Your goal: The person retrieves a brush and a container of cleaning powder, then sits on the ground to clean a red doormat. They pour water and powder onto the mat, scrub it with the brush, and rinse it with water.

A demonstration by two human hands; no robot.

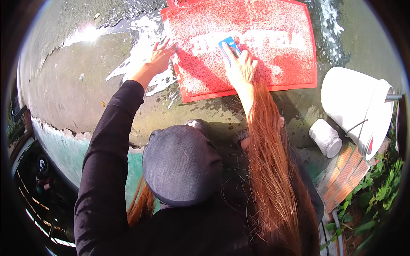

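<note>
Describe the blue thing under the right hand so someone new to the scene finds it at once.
Start at the red mat lying on the wet, soapy concrete at the top of the view. Near the mat's middle, the right hand presses down on a small blue scrubber, whose end shows past the fingers. It is the only blue thing on the mat; the left hand is bare, at the mat's left edge.

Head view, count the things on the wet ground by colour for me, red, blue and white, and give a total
Red: 1, the doormat
Blue: 1, the scrubber under the right hand
White: 2, the bucket and the small container
Total: 4
</note>
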